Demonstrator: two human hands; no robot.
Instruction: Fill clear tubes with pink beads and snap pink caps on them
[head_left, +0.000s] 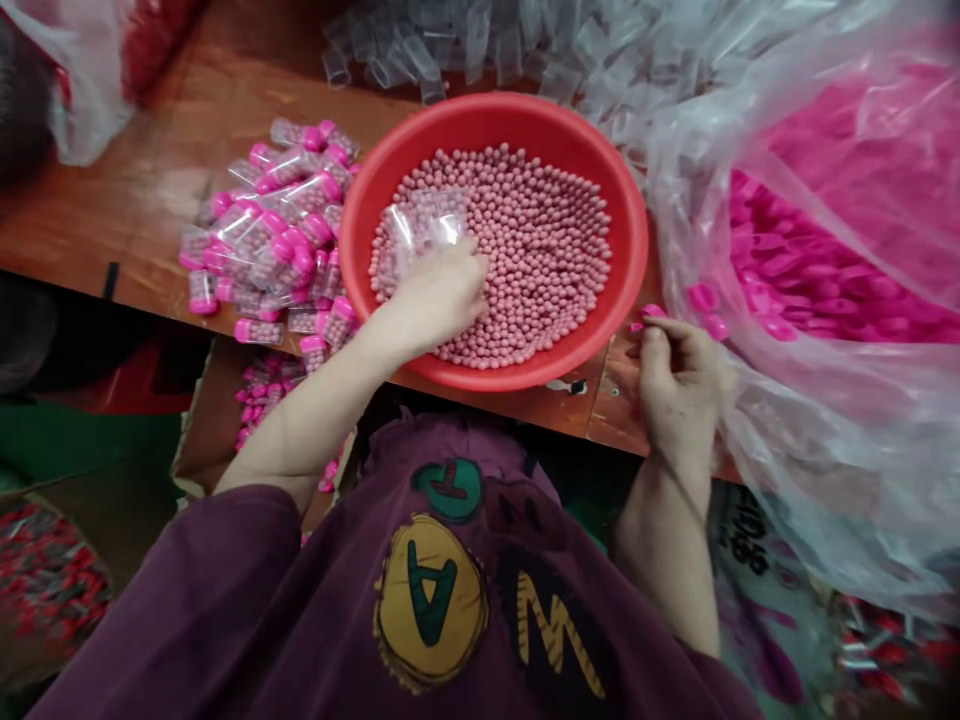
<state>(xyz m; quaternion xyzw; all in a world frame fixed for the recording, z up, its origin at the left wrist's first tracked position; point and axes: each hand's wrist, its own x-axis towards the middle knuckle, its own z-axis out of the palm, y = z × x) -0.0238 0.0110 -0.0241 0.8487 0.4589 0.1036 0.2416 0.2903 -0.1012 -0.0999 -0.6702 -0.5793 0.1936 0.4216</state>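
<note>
A red plastic basin (630,215) on the wooden table holds a mass of small pink beads (540,250). My left hand (439,295) reaches into the basin with its fingers closed round a clear plastic tube (427,225) that lies among the beads. My right hand (679,375) is at the basin's right rim, pinching a pink cap (651,312) between fingers and thumb. A heap of filled clear tubes with pink caps (274,230) lies left of the basin.
A big clear plastic bag of loose pink caps (810,260) spreads over the right side. Empty clear tubes (450,45) are piled behind the basin. A cardboard box (225,420) below the table edge holds more filled tubes.
</note>
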